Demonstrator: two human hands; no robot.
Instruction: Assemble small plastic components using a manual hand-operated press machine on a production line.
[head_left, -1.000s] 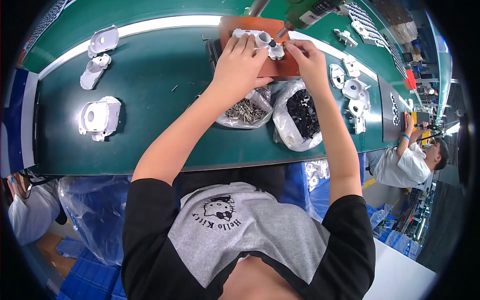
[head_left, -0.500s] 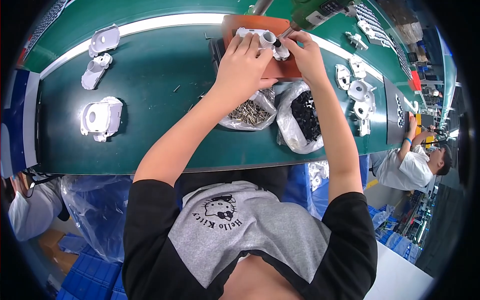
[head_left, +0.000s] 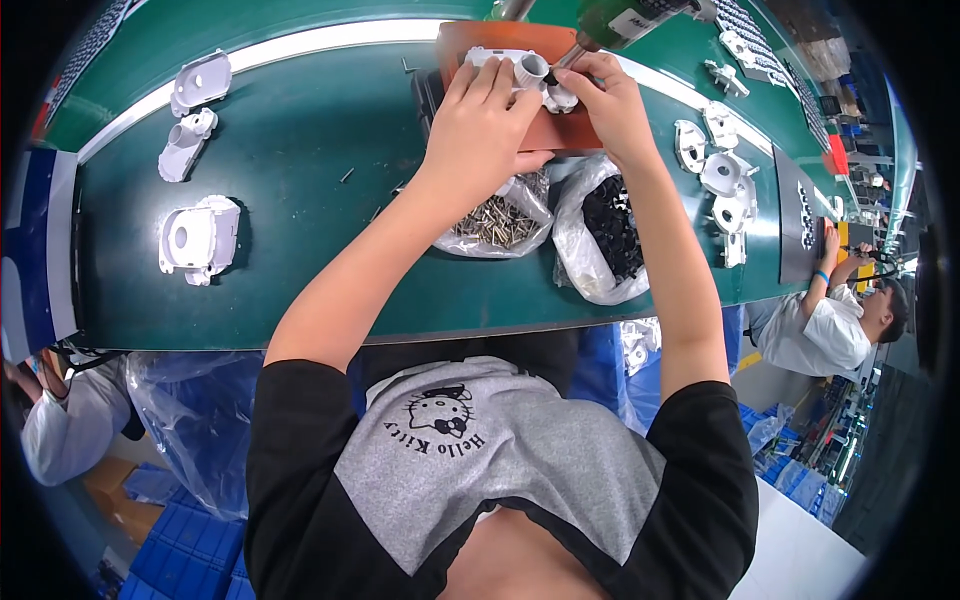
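One white housing [head_left: 532,70]: upper middle of head view, on orange plate [head_left: 566,130]; probably light, stiff plastic, better held by its rim.
Left hand [head_left: 478,128]: fingers grasp housing from above.
Right hand [head_left: 612,106]: fingertips close together beside driver bit [head_left: 569,53]; whether grasping, I cannot tell.

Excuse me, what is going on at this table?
The person's left hand lies over a white plastic housing with a round tube, on an orange-brown board. The right hand is at the housing's right end, its fingertips beside the tip of a dark green power driver; anything they pinch is hidden. Nearer the person lie a clear plastic bag of metal pins and a second bag of small black parts.
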